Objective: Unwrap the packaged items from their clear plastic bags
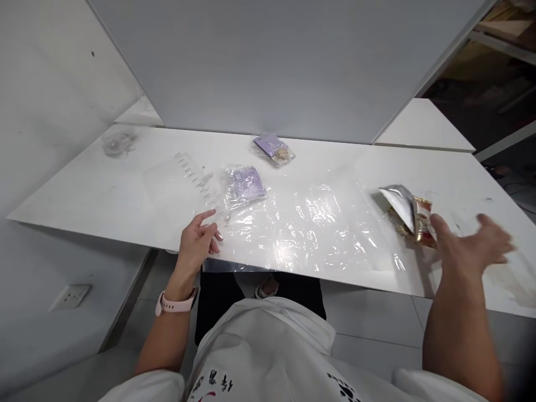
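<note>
A large clear plastic bag or sheet (293, 223) lies spread over the white table, catching bright reflections. My left hand (199, 240) hovers at its left edge, fingers loosely bent and thumb apart from the index finger, with nothing visible in it. Beyond that hand rests a purple packet in clear wrapping (247, 183). My right hand (473, 245), slightly blurred, has its fingers spread and holds nothing. Just left of its thumb is a red-and-gold packet (422, 218), lying against a silver pouch (400, 204). Whether the thumb touches the packet I cannot tell.
A second purple packet (272, 148) lies near the grey panel (272, 72) behind the table. Crumpled clear plastic (119, 144) sits at the far left. A clear strip with a row of marks (195, 177) lies left of the nearer packet. Shelving (502, 44) stands at right.
</note>
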`<act>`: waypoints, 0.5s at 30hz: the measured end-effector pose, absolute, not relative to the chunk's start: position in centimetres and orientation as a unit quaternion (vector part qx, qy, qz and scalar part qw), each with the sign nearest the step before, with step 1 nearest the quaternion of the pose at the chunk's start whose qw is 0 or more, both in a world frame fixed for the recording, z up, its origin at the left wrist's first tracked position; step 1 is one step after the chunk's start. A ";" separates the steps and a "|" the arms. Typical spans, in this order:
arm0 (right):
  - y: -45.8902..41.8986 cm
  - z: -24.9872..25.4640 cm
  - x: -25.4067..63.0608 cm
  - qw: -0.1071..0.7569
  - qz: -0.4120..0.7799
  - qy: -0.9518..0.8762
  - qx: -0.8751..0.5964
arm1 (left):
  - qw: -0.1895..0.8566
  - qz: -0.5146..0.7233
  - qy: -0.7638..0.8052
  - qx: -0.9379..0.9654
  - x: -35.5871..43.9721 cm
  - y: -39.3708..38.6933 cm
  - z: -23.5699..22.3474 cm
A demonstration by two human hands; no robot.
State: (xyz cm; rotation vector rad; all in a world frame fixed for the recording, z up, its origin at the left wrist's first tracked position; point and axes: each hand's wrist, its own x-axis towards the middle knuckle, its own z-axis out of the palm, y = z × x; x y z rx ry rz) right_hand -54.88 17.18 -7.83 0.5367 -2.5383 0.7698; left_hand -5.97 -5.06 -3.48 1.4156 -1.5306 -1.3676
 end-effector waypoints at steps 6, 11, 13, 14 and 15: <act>14.2 -3.9 -45.6 -0.030 0.151 -0.949 0.275 | 0.322 -0.508 -0.571 0.559 -5.7 -5.0 -4.8; 12.8 -6.0 -42.7 -0.035 0.090 -0.918 0.385 | 0.346 -0.310 -0.663 0.588 -5.3 -4.7 -5.9; 12.5 -7.0 -43.5 0.007 0.098 -0.915 0.392 | 0.369 -0.212 -0.704 0.568 -4.9 -4.7 -6.0; 12.4 -7.4 -44.1 0.015 0.101 -0.914 0.393 | 0.379 -0.180 -0.716 0.558 -4.7 -4.8 -6.0; 12.2 -7.5 -44.5 0.011 0.104 -0.914 0.391 | 0.384 -0.156 -0.722 0.554 -4.4 -4.9 -5.9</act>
